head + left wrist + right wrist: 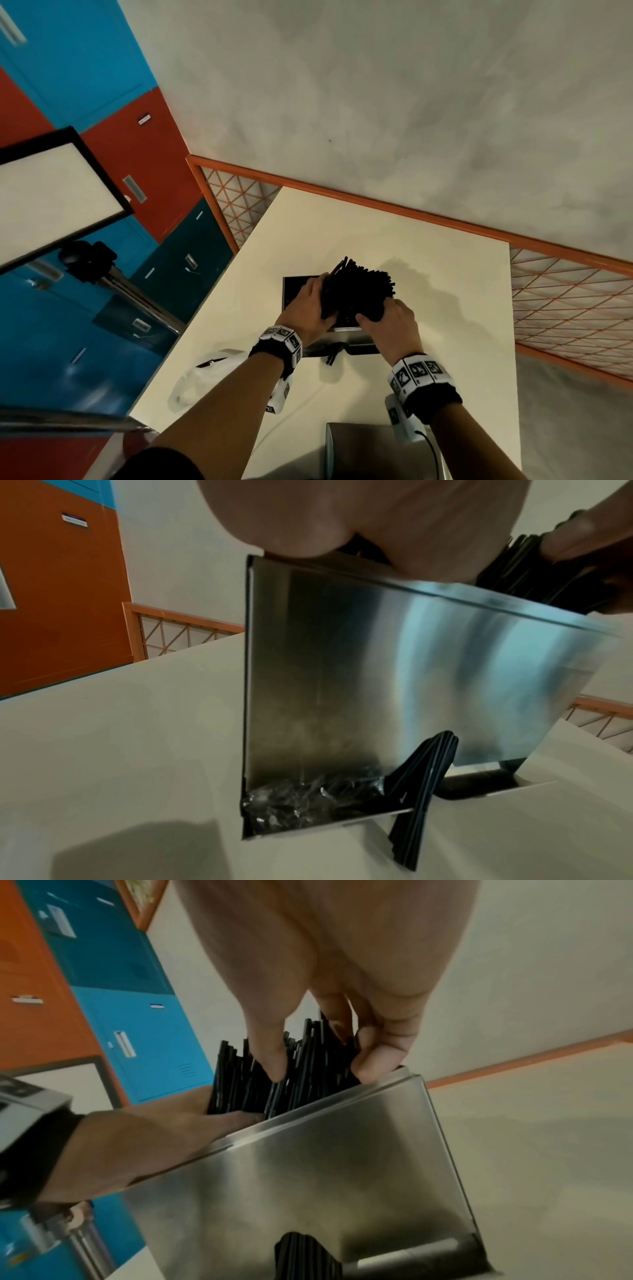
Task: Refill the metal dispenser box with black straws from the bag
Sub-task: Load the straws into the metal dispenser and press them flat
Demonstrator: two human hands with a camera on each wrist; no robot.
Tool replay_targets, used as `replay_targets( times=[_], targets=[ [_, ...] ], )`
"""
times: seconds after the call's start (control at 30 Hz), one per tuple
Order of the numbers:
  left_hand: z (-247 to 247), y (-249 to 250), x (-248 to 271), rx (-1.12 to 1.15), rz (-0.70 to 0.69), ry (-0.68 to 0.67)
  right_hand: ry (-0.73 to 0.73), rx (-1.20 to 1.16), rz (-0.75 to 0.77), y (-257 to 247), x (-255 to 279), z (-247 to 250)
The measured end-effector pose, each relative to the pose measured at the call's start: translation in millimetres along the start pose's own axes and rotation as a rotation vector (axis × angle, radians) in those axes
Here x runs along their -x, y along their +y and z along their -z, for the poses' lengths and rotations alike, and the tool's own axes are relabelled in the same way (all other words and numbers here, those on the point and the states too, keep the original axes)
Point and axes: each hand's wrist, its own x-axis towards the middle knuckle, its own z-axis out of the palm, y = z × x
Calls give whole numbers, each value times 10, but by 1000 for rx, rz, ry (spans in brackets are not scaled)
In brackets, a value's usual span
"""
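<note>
A thick bundle of black straws stands on end in the open top of the metal dispenser box on the white table. My left hand grips the bundle from the left and my right hand grips it from the right. In the right wrist view my fingertips press among the straws above the box's steel wall. A few straws stick out of the slot at the box's foot. The clear bag lies at the near left.
An orange-framed mesh rail runs behind and right of the table. Blue and orange lockers stand at left beside a light panel on a tripod. A steel object sits at the near table edge.
</note>
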Motion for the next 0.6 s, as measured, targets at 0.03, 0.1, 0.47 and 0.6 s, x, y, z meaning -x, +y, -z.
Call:
replay_targets(
  times=[0.03, 0.1, 0.47, 0.6],
  targets=[
    [2, -1, -1, 4, 0, -3, -16, 36, 8, -19, -15, -3],
    [3, 1, 2, 15, -9, -10, -53, 110, 23, -40, -59, 13],
    [24, -15, 23, -3, -75, -69, -234, 237, 179, -194, -177, 98],
    [13, -38, 21, -13, -95, -85, -271, 182, 172, -145, -159, 143]
  ],
)
